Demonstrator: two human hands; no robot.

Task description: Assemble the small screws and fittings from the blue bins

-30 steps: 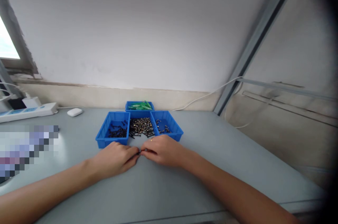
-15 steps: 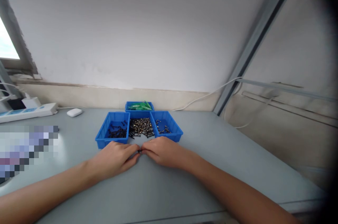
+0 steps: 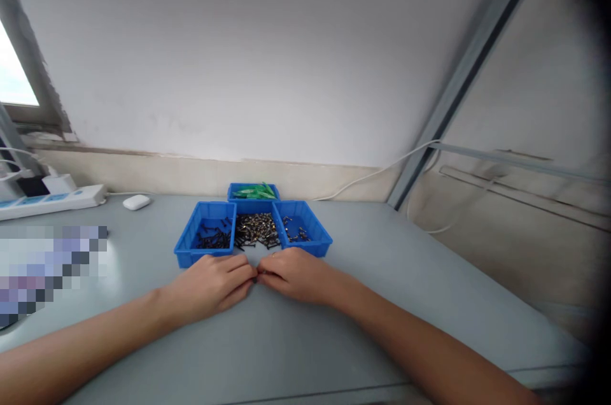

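My left hand (image 3: 222,281) and my right hand (image 3: 291,274) meet fingertip to fingertip just above the table, in front of the blue bins. Both are closed in a pinch. Between them shows a bit of a small dark screw (image 3: 256,278), mostly covered by the left fingers. What the right fingertips hold at its end is too small to make out. Beyond the left hand is a blue bin (image 3: 186,257) with black screws (image 3: 214,239). Past the right hand, another blue bin (image 3: 319,247) contains small metal parts (image 3: 298,234).
Between the side bins lies a heap of mixed metal pieces and black screws (image 3: 258,227). A rear blue bin (image 3: 233,188) holds green items (image 3: 258,191). Left are a white power strip (image 3: 71,202), a small white case (image 3: 136,202) and a pixelated flat object (image 3: 42,271). A wall stands behind.
The left fingertips have slid slightly right over the dark screw, so less of it shows. The right hand stays almost in place; the view has shifted slightly.
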